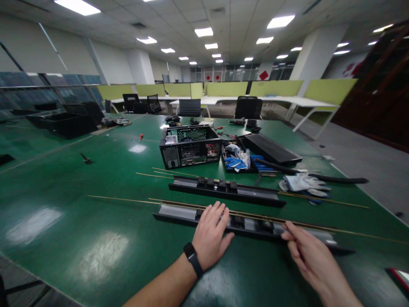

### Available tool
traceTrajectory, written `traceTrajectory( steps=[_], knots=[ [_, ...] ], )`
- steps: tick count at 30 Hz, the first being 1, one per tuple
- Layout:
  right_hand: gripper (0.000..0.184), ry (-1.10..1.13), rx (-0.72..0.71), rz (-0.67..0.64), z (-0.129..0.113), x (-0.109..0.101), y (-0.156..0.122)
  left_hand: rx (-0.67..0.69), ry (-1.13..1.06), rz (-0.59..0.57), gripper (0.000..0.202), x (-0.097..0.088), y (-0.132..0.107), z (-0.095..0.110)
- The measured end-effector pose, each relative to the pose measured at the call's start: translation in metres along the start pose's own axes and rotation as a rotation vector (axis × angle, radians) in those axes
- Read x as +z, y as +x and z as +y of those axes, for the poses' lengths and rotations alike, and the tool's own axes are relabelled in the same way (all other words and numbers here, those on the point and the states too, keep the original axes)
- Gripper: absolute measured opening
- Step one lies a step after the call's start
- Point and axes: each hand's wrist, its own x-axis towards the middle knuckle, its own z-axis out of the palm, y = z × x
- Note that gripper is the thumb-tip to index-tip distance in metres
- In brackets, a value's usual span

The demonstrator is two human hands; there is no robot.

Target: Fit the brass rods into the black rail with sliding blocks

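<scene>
A long black power strip housing lies across the green table close to me, with thin brass rods running along its top. My left hand, with a black wristband, lies flat on the strip's middle, fingers stretched out. My right hand pinches the strip's right part, thumb and fingers pressed together at a brass rod. A second black strip lies parallel just beyond, with more brass rods beside it.
A black open computer case stands behind the strips. Right of it are a tray of blue and white parts, a black panel, white gloves and a black hose. Black bins stand far left.
</scene>
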Motion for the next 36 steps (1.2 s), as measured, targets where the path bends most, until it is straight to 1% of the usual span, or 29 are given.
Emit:
traceTrajectory(
  steps=[3, 6, 8, 12, 13, 15, 18, 24, 27, 30, 34, 36],
  knots=[
    [0.027, 0.047, 0.045, 0.040, -0.0040, 0.0052, -0.0050, -0.003, -0.003, -0.004, 0.060, 0.0009, -0.0004, -0.0006],
    [0.022, 0.086, 0.040, 0.100, -0.0064, 0.0017, -0.0036, -0.006, -0.006, 0.012, 0.060, 0.0023, -0.0004, -0.0012],
    [0.025, 0.072, 0.023, 0.081, -0.0063, 0.0009, -0.0035, 0.003, -0.010, 0.018, 0.060, 0.0034, -0.0004, -0.0014],
    [0.037, 0.021, 0.038, -0.032, -0.0046, 0.0073, -0.0077, 0.003, -0.013, 0.028, 0.060, 0.0051, -0.0005, -0.0017],
    [0.038, 0.026, 0.050, -0.034, -0.0044, 0.0086, -0.0084, 0.004, -0.013, 0.031, 0.061, 0.0053, -0.0005, -0.0019],
    [0.037, 0.063, 0.058, 0.006, -0.0043, 0.0086, -0.0079, 0.005, -0.010, 0.031, 0.061, 0.0054, 0.0000, -0.0022],
    [0.033, 0.114, 0.033, 0.061, -0.0036, 0.0048, -0.0046, 0.004, -0.010, 0.027, 0.061, 0.0052, 0.0011, -0.0025],
    [0.035, 0.051, 0.051, -0.037, -0.0013, 0.0059, -0.0046, 0.003, -0.009, 0.034, 0.061, 0.0056, 0.0022, -0.0021],
    [0.032, 0.086, 0.047, 0.007, -0.0018, 0.0046, -0.0037, 0.003, -0.015, 0.036, 0.060, 0.0056, 0.0022, -0.0023],
    [0.030, 0.105, 0.010, 0.038, -0.0009, 0.0022, -0.0014, 0.009, -0.022, 0.039, 0.061, 0.0048, 0.0020, -0.0026],
    [0.035, 0.037, -0.003, -0.034, 0.0028, 0.0040, -0.0014, 0.016, -0.027, 0.045, 0.062, 0.0036, 0.0015, -0.0023],
    [0.036, 0.022, 0.003, -0.045, 0.0034, 0.0049, -0.0024, 0.015, -0.029, 0.041, 0.061, 0.0035, 0.0014, -0.0019]
  ],
)
